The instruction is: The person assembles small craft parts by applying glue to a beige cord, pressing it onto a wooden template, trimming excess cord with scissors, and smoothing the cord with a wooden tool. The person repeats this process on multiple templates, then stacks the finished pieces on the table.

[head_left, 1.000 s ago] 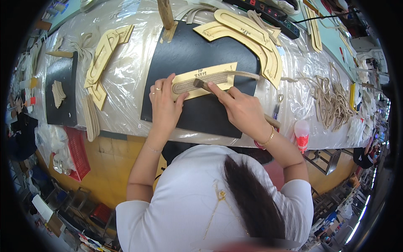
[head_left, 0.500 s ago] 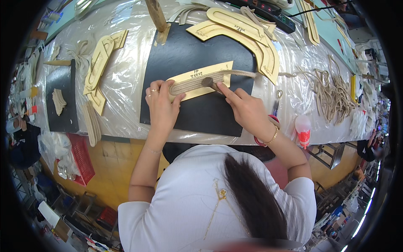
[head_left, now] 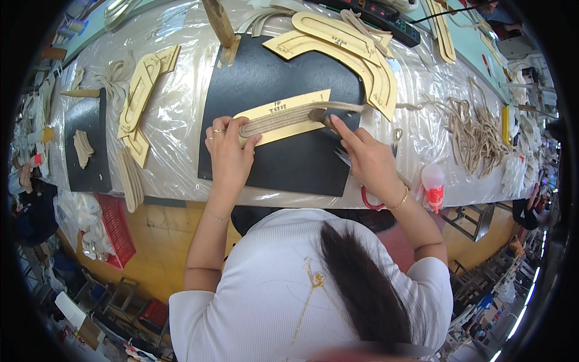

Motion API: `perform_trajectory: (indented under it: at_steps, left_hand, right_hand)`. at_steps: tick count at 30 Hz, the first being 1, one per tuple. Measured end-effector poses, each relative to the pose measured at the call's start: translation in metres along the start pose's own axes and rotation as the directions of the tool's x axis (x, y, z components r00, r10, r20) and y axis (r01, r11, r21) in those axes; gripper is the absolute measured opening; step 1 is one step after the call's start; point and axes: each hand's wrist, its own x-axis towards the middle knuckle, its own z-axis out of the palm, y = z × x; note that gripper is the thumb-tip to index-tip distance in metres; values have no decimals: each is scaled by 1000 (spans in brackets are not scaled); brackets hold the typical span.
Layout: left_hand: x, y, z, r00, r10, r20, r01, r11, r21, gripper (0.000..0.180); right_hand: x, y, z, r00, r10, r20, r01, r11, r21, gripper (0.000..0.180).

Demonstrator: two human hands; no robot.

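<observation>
While the left hand (head_left: pixel 230 148), thumb parted from fingers, clasps a pale template (head_left: pixel 312 99) centred on the black mat (head_left: pixel 283 166), the right hand (head_left: pixel 369 160), curled around a hammer (head_left: pixel 318 114) and apparently scissors (head_left: pixel 364 199), overlies the template's coiled cord (head_left: pixel 277 120).

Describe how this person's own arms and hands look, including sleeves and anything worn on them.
The white short sleeves end above the elbows. The left hand wears gold-toned rings, with a thin bracelet at its wrist. A thicker gold-toned bracelet circles the wrist of the right hand. Neither hand is gloved.
</observation>
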Motion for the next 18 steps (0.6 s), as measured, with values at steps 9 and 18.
perform_trajectory:
  at_steps: [9,18]
  left_hand:
    - [-5,-2,-6,999,-48,-11,48,999,-5,47]
    - [-9,-10,-9,991,-133,-15,133,991,-5,56]
  right_hand:
    - [12,-15,1,999,-41,11,39,991,126,59]
    - [29,-32,11,987,-98,126,83,990,115,59]
